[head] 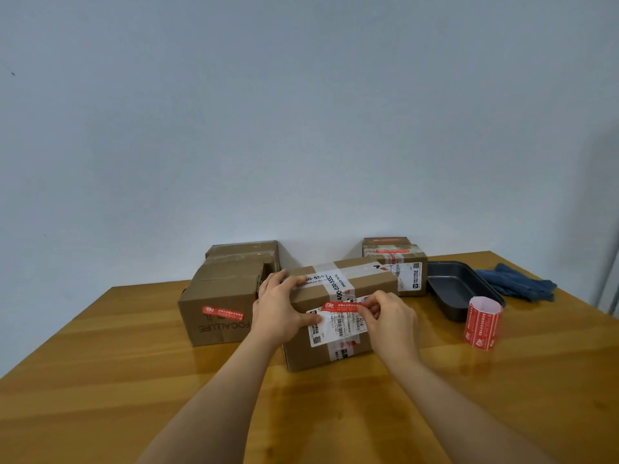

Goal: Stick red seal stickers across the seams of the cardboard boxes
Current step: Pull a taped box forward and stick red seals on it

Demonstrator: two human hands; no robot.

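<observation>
Sticker going onto middle box, front upper edge

Left box (217, 306) on the tabletop (100, 380) already carries a red seal on its front face. Left hand (279, 311) braces the middle box (335, 316), fingers over the top, thumb on the front; grip is wide, flat on cardboard, holding nothing else. Red seal sticker (340, 307) lies on the front face just under the top edge, over the white label. Right hand (388, 318) pinches the sticker's right end, narrow grip. To do it well: keep the box pinned, pull the strip taut, rub from the stuck left end rightward so no wrinkles. Right-rear box (397, 266) has a seal. Sticker roll (482, 324) stands right, near the dark tray (459, 289).
</observation>
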